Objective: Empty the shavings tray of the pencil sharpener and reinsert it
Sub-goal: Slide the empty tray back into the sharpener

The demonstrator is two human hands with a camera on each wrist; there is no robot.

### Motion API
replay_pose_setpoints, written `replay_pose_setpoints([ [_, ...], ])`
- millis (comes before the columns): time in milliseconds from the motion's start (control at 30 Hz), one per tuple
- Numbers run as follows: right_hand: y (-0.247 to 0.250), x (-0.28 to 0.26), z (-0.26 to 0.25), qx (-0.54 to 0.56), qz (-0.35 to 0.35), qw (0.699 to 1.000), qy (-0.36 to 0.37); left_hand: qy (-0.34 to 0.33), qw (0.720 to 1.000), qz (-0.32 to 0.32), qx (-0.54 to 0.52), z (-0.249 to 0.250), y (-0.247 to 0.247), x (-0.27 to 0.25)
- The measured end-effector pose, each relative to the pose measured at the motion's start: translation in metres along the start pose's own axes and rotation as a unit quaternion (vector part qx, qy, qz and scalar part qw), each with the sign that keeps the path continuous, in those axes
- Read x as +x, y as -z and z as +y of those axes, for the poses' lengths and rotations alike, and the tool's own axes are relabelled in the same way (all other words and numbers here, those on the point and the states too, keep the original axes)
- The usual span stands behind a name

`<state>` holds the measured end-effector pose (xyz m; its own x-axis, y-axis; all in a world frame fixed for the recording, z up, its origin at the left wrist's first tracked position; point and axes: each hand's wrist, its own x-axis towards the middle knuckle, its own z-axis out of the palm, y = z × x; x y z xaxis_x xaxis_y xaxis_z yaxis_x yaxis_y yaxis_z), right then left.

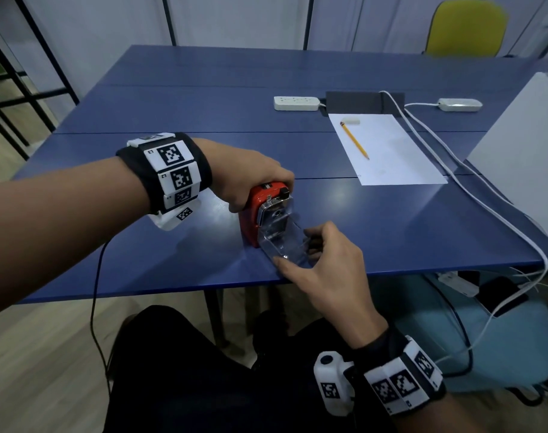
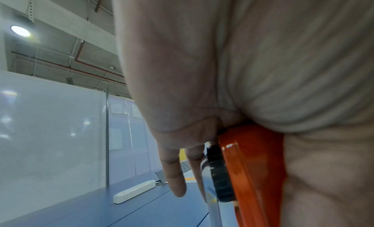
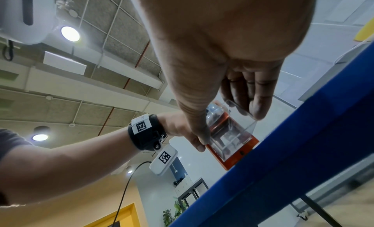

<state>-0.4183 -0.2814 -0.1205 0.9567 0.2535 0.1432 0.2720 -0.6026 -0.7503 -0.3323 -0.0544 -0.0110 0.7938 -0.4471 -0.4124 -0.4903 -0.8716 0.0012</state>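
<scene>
A red pencil sharpener [image 1: 250,210] stands near the front edge of the blue table [image 1: 172,120]. My left hand [image 1: 250,182] grips its top from behind, palm over the red body [image 2: 253,166]. A clear plastic shavings tray [image 1: 285,242] sticks partway out of the sharpener's front. My right hand [image 1: 316,254] pinches the tray's outer end, thumb on the left side and fingers on the right. In the right wrist view the clear tray [image 3: 232,134] sits between the thumb and fingers, still in the red housing [image 3: 238,152]. I cannot tell whether shavings lie in it.
A white sheet of paper [image 1: 391,151] with a yellow pencil [image 1: 353,140] and an eraser [image 1: 350,121] lies at the back right. Two white power strips [image 1: 296,103] and white cables [image 1: 485,189] run along the right. A white box [image 1: 525,145] stands at the right edge.
</scene>
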Motion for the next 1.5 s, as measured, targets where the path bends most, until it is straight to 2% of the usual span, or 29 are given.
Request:
replay_pose_setpoints([
  [200,-0.017,0.006,-0.005,-0.012,0.014,1.0,0.011,-0.003,1.0,0.014,-0.005,-0.001,-0.004,0.0],
  [367,-0.006,0.011,0.004,0.006,-0.057,0.998,0.014,-0.006,1.0,0.013,-0.012,-0.002,-0.005,0.001],
  [533,-0.003,0.015,0.012,0.023,-0.012,0.999,0.025,-0.012,1.0,0.015,-0.014,-0.002,-0.003,0.0],
  [867,-0.013,0.021,0.006,0.031,0.013,0.999,0.038,-0.025,0.999,0.03,-0.008,0.001,-0.004,-0.001],
  [1033,-0.014,0.028,0.002,0.046,0.002,0.998,0.035,0.008,0.998,0.036,-0.042,0.003,-0.008,-0.008],
  [1133,-0.009,0.023,0.009,0.053,-0.012,0.998,0.028,0.059,0.99,0.081,-0.097,0.0,-0.019,-0.025],
  [1200,-0.003,0.018,0.013,0.061,-0.009,0.998,0.022,0.098,0.962,0.131,-0.217,0.002,-0.032,-0.047],
  [1233,-0.002,0.016,0.015,0.066,-0.006,0.998,0.02,0.109,0.933,0.162,-0.303,0.005,-0.041,-0.058],
  [1300,-0.003,0.014,0.016,0.07,-0.002,0.997,0.022,0.143,0.842,0.241,-0.462,0.019,-0.063,-0.066],
  [1333,-0.006,0.014,0.016,0.068,-0.004,0.997,0.027,0.165,0.799,0.282,-0.505,0.026,-0.073,-0.064],
  [1366,-0.009,0.014,0.015,0.068,-0.007,0.997,0.032,0.181,0.772,0.316,-0.521,0.032,-0.082,-0.059],
  [1400,-0.013,0.015,0.013,0.071,-0.008,0.997,0.037,0.186,0.757,0.343,-0.523,0.038,-0.089,-0.053],
  [1500,-0.021,0.017,0.012,0.078,0.015,0.996,0.046,0.193,0.741,0.397,-0.507,0.049,-0.092,-0.042],
])
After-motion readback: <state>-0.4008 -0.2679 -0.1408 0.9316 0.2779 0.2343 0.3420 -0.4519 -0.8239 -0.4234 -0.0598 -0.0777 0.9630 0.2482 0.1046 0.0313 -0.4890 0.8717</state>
